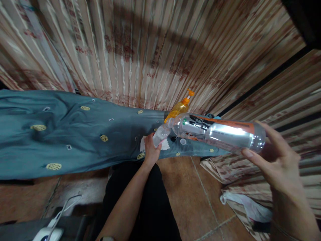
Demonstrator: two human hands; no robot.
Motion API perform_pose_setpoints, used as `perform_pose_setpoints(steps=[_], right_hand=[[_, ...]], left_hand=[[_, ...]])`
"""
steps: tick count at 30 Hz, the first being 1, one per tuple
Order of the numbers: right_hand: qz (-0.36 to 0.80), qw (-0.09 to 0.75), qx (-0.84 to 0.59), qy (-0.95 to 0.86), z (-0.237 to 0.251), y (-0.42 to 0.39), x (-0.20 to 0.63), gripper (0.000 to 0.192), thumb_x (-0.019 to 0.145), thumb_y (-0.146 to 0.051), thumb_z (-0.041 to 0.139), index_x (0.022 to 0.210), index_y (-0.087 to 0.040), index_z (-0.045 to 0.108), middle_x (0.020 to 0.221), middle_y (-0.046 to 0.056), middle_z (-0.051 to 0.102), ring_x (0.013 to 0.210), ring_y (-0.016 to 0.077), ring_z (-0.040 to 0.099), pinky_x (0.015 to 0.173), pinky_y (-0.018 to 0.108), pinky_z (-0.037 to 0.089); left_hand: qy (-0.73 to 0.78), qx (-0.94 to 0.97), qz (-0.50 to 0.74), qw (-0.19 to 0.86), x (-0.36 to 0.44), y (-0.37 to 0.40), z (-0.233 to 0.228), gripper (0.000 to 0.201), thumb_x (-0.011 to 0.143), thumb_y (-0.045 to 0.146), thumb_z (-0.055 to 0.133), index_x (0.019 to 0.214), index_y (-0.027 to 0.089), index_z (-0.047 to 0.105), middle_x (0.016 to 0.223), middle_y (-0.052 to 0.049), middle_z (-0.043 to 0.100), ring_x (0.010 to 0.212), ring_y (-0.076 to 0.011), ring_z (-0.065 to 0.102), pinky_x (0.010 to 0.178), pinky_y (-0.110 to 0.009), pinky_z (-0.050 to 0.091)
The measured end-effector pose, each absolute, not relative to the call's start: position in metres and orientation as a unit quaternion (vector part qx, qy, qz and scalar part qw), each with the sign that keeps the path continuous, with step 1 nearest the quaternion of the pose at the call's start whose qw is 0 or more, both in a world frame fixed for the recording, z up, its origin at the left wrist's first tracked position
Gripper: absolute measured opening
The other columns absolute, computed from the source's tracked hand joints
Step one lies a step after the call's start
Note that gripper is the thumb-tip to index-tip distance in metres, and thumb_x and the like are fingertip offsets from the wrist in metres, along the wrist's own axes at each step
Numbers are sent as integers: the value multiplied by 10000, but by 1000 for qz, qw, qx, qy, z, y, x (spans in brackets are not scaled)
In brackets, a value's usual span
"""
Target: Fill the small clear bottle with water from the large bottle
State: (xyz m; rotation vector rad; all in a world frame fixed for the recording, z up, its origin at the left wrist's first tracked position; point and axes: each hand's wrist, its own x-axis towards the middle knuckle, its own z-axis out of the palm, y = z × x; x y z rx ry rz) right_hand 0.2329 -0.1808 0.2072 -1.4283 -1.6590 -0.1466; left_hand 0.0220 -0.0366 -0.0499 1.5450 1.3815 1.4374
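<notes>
My right hand [278, 157] grips the base of a large clear plastic bottle [215, 132] with an orange and black label. That bottle is tipped nearly on its side, its neck at the mouth of a small clear bottle [160, 134]. My left hand [151, 149] is closed around the small bottle, which leans over a white tissue [165, 145]. Whether liquid is running between the two mouths, I cannot tell. Just behind them stands an orange pump bottle [178, 108], partly hidden by the large bottle. Close by lie a white cap [183, 142] and a small black round thing [173, 138].
A green cloth [82, 134] with pineapple prints covers the long surface before me. Striped curtains [140, 60] hang behind it and at the right. A white plastic bag [247, 204] lies low at the right. At the lower left is a white device with a cable [48, 232].
</notes>
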Motion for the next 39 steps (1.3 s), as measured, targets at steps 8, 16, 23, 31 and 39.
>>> perform_pose_setpoints(steps=[8, 16, 23, 31, 39], right_hand=[[-45, 467, -581, -666, 206, -181, 233, 679, 657, -344, 881, 1274, -505, 650, 1130, -94, 743, 966, 124, 729, 795, 187, 607], [-28, 475, -577, -664, 205, -180, 237, 716, 629, -308, 891, 1288, -460, 657, 1131, -58, 753, 957, 164, 740, 772, 239, 629], [-41, 468, -582, -664, 207, -180, 234, 707, 638, -328, 888, 1290, -469, 653, 1136, -50, 745, 972, 189, 737, 771, 285, 641], [-49, 462, -580, -669, 208, -181, 234, 707, 646, -322, 885, 1301, -449, 652, 1138, -40, 753, 964, 187, 741, 755, 276, 641], [-40, 460, -584, -668, 207, -181, 238, 741, 631, -340, 899, 1320, -433, 642, 1122, -17, 762, 933, 207, 749, 715, 295, 648]], left_hand=[[517, 586, 543, 307, 21, -36, -52, 589, 645, 93, 710, 1196, 213, 543, 1154, -83, 625, 1119, -306, 594, 995, -488, 484], [519, 587, 539, 309, 21, -36, -50, 579, 650, 111, 703, 1194, 215, 536, 1154, -80, 629, 1121, -308, 596, 1003, -492, 482], [523, 586, 539, 305, 22, -36, -51, 589, 646, 106, 714, 1198, 216, 541, 1166, -85, 625, 1126, -310, 594, 999, -492, 487], [522, 589, 537, 303, 23, -37, -50, 592, 653, 87, 716, 1205, 210, 542, 1169, -84, 626, 1128, -302, 593, 1006, -489, 483], [519, 588, 542, 302, 22, -37, -51, 596, 653, 97, 717, 1206, 221, 534, 1176, -82, 622, 1139, -307, 588, 1013, -502, 479]])
